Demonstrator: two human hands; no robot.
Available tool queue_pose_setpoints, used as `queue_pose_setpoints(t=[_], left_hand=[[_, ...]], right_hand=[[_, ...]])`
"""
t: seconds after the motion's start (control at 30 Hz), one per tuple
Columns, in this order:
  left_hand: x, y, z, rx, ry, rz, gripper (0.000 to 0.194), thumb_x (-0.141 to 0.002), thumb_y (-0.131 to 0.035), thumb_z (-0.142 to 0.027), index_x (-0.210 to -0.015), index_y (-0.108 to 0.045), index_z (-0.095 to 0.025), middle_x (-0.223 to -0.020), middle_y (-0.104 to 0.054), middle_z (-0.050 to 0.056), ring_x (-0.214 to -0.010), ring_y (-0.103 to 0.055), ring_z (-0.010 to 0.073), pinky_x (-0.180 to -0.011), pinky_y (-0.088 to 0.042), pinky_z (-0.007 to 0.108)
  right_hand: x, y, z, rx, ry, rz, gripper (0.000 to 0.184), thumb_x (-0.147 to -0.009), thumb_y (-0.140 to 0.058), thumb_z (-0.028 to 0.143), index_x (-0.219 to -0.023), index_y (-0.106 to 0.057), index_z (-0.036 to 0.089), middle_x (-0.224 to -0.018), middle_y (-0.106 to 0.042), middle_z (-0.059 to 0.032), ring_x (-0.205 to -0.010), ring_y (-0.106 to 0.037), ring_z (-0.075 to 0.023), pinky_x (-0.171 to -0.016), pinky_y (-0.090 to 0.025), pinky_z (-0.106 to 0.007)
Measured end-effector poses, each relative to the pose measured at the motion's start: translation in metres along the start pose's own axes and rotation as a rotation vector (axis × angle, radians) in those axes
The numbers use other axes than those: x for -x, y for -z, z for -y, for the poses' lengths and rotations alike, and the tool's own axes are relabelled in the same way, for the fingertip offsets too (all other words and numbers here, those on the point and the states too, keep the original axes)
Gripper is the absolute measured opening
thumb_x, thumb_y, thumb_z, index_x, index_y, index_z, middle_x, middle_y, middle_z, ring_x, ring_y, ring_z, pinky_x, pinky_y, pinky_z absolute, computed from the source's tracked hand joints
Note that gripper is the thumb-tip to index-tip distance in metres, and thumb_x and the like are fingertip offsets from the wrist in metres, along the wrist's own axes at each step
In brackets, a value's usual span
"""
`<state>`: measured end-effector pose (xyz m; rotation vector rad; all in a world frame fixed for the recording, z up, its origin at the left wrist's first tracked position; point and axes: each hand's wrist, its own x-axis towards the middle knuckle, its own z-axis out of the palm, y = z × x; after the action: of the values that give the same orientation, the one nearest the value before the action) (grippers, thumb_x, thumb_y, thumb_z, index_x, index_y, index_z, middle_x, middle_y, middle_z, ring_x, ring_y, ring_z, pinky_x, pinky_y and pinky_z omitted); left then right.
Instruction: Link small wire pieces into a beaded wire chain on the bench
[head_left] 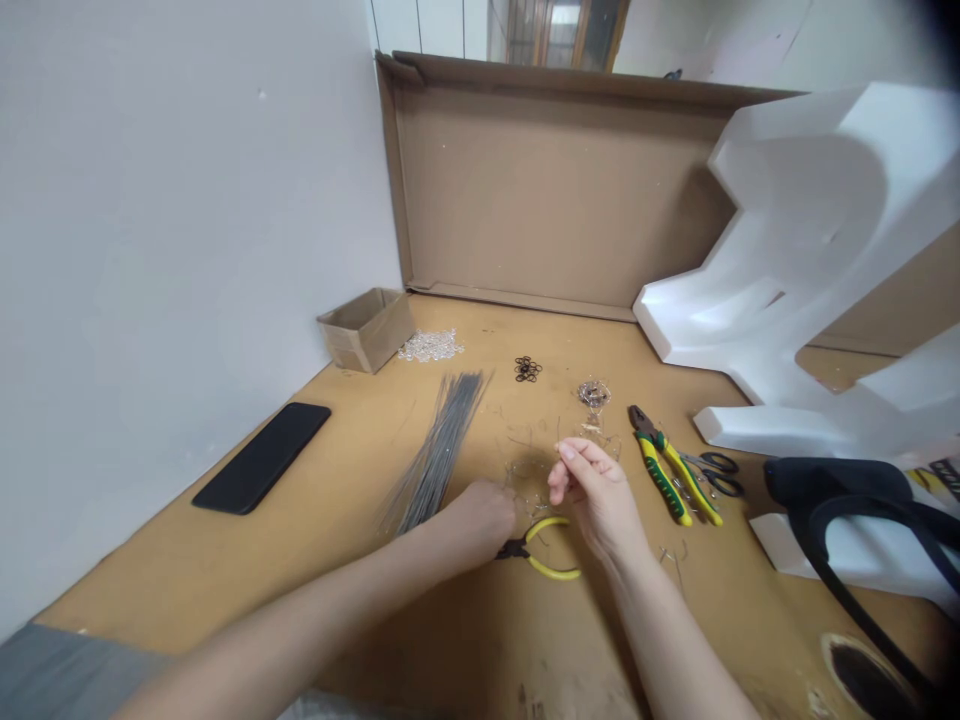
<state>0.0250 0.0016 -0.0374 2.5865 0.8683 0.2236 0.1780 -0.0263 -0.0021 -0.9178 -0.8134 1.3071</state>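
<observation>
My right hand (600,490) is raised a little over the table, thumb and forefinger pinched on a thin piece of wire (558,430) that sticks up from the fingertips. To its left, my left hand (484,515) is closed with its knuckles toward me; whatever its fingers hold is hidden. Just below that hand lie small pliers (551,575) with yellow handles, their jaws partly covered by it. A bundle of straight grey wires (442,455) rests beyond my left forearm. Loose bent wire pieces (525,465) are scattered around and behind both hands.
Farther back are a small cardboard box (367,330), clear beads (431,345), black rings (527,369) and a wire coil (594,393). Yellow-green pliers (671,470) and scissors (720,470) lie right, near white foam (795,300). A black phone-like slab (262,458) lies left.
</observation>
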Motion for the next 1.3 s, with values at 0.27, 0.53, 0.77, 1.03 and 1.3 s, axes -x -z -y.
queue_pose_setpoints(t=[0.27, 0.53, 0.77, 1.03, 1.3], left_hand=[[0.017, 0.041, 0.025, 0.961, 0.166, -0.142, 0.015, -0.078, -0.052, -0.03, -0.077, -0.053, -0.015, -0.068, -0.057, -0.001, -0.059, -0.051, 0.0094, -0.057, -0.039, 0.021], [0.016, 0.031, 0.045, 1.861, 0.177, -0.141, 0.017, -0.072, -0.063, -0.024, -0.069, -0.051, -0.012, -0.061, -0.051, -0.002, -0.05, -0.047, 0.0045, -0.044, -0.035, 0.014], [0.016, 0.026, 0.044, 1.879, 0.168, -0.084, 0.014, -0.072, -0.062, -0.022, -0.073, -0.053, -0.011, -0.063, -0.054, 0.0, -0.053, -0.05, 0.0059, -0.045, -0.039, 0.015], [0.016, 0.026, 0.04, 1.852, 0.172, -0.162, 0.015, -0.072, -0.064, -0.022, -0.074, -0.054, -0.011, -0.067, -0.058, 0.001, -0.056, -0.055, 0.0069, -0.05, -0.045, 0.017], [0.016, 0.026, 0.04, 1.837, 0.193, -0.184, 0.017, -0.071, -0.065, -0.024, -0.073, -0.055, -0.011, -0.068, -0.06, 0.001, -0.058, -0.057, 0.0075, -0.052, -0.045, 0.018]], right_hand=[[0.004, -0.007, -0.006, 0.275, -0.028, 0.053, 0.025, -0.071, -0.066, 0.039, -0.075, -0.057, 0.017, -0.049, -0.063, 0.0016, -0.037, -0.054, -0.0098, -0.041, -0.041, -0.019], [0.014, -0.019, -0.024, 0.419, -0.009, 0.095, 0.024, -0.076, -0.061, 0.041, -0.072, -0.053, 0.018, -0.046, -0.059, 0.0036, -0.035, -0.051, -0.0091, -0.04, -0.039, -0.02], [0.014, -0.025, -0.029, 0.423, -0.066, 0.065, 0.029, -0.076, -0.059, 0.046, -0.072, -0.05, 0.019, -0.045, -0.06, 0.0031, -0.033, -0.051, -0.01, -0.038, -0.039, -0.02], [0.013, -0.025, -0.033, 0.433, -0.079, 0.05, 0.031, -0.075, -0.059, 0.048, -0.072, -0.05, 0.019, -0.044, -0.059, 0.0036, -0.033, -0.051, -0.0101, -0.037, -0.04, -0.02], [0.013, -0.026, -0.033, 0.432, -0.087, 0.036, 0.032, -0.074, -0.059, 0.049, -0.072, -0.05, 0.019, -0.044, -0.059, 0.0036, -0.033, -0.052, -0.0108, -0.038, -0.04, -0.02]])
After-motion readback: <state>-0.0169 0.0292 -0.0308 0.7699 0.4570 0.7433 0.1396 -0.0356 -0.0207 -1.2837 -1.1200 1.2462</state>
